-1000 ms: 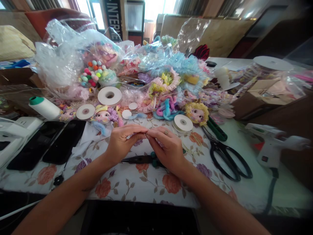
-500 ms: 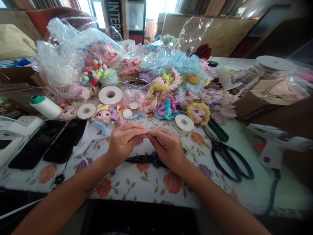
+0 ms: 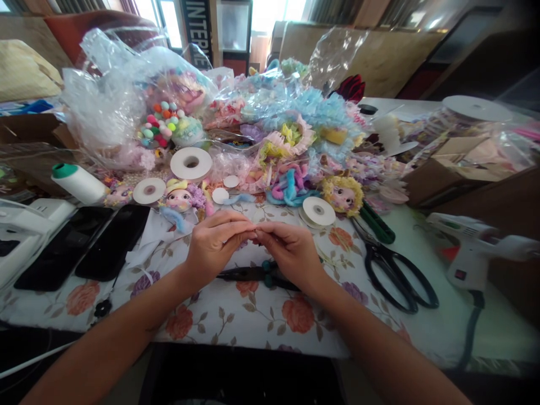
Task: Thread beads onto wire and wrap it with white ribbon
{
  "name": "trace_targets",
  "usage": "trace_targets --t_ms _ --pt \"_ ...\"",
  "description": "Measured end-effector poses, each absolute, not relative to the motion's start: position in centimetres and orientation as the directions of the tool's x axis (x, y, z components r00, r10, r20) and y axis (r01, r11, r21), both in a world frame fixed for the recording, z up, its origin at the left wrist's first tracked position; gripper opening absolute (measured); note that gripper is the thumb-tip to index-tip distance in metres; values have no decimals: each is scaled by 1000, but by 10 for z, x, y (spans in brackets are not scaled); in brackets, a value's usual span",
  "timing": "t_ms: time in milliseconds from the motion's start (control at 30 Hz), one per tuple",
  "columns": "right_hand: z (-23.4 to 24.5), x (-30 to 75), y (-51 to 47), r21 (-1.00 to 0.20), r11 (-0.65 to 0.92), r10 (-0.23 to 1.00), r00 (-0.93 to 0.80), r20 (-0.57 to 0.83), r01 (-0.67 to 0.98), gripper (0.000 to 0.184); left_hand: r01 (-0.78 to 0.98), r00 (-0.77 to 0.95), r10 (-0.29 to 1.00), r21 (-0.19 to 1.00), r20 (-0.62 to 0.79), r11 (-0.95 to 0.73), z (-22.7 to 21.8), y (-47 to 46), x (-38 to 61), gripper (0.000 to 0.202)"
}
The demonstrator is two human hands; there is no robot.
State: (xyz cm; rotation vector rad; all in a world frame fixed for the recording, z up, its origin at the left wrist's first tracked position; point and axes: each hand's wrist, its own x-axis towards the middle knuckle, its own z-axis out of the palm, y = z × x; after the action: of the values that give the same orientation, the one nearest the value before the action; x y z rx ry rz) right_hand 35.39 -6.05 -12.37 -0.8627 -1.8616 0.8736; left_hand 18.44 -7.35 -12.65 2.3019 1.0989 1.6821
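My left hand point(image 3: 216, 239) and my right hand point(image 3: 291, 247) meet fingertip to fingertip over the flowered tablecloth point(image 3: 198, 323). Both are closed in a pinch. Whatever sits between the fingertips is too small and too covered to name; only a tiny dark speck shows there. Under the hands lie dark pliers point(image 3: 247, 274) with green on the handles, partly hidden by my right hand. A ribbon spool point(image 3: 310, 211) stands just beyond my right hand. Pale blue fluff point(image 3: 175, 219) and white cloth scraps point(image 3: 145, 242) lie left of my left hand.
Black scissors point(image 3: 400, 281) and a glue gun point(image 3: 468, 247) lie at the right, near a cardboard box point(image 3: 451, 169). Two phones point(image 3: 112, 242) rest at the left. Behind are doll heads point(image 3: 342, 196), a thread cone point(image 3: 80, 183) and a heap of plastic-wrapped trimmings point(image 3: 270, 101).
The fingers of my right hand have curled and shifted slightly at the pinch. My left hand stays almost where it was.
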Motion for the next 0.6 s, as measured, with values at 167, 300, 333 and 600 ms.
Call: trace_targets --t_ms 167,300,333,600 --pt "-125 354 -60 -809 542 817 -370 443 229 16 492 136 590 463 796 -738 -125 -73 184 10" --pt "-126 354 -59 -723 634 766 -358 535 275 15 488 151 605 473 782 -733 -126 -72 183 12" --pt "-127 355 -59 -687 664 743 -360 564 294 15 483 157 612 480 775 -732 -127 -72 183 12" --pt "-127 358 -54 -444 802 591 -424 686 399 19 525 147 712 556 687 -644 -129 -72 182 9"
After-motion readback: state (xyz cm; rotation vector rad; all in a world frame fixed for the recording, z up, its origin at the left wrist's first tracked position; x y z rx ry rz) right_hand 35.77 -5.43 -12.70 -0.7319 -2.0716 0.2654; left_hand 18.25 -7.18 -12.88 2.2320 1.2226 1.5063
